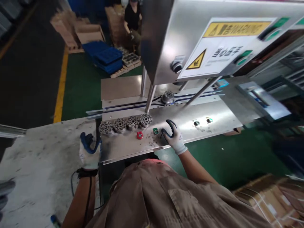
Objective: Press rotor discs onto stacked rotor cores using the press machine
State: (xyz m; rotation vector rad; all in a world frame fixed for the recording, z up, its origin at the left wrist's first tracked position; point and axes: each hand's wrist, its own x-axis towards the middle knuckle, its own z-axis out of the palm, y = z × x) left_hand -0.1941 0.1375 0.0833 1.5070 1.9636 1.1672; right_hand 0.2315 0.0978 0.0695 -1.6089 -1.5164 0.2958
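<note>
My left hand [89, 150], in a white glove with blue fingertips and a band with a cord at the wrist, is over the pale worktable by the metal plate's left end. Its fingers curl loosely, thumb apart, with nothing visible between them. My right hand [175, 136], gloved alike, hovers at the plate's front edge beside a green push button [155, 130]. Its thumb and fingers are spread in a C, holding nothing. Several round metal cores with star-like slots [120, 125] stand in a row on the plate, nearest my left hand. Another slotted core [167, 97] sits between the rails under the machine.
A steel machine housing [161, 41] with a warning label overhangs the plate on metal posts [150, 98]. A red button [140, 135] and further buttons [196, 123] line the front. Blue trays [103, 55], cardboard boxes [89, 33] and a seated person [133, 19] are beyond.
</note>
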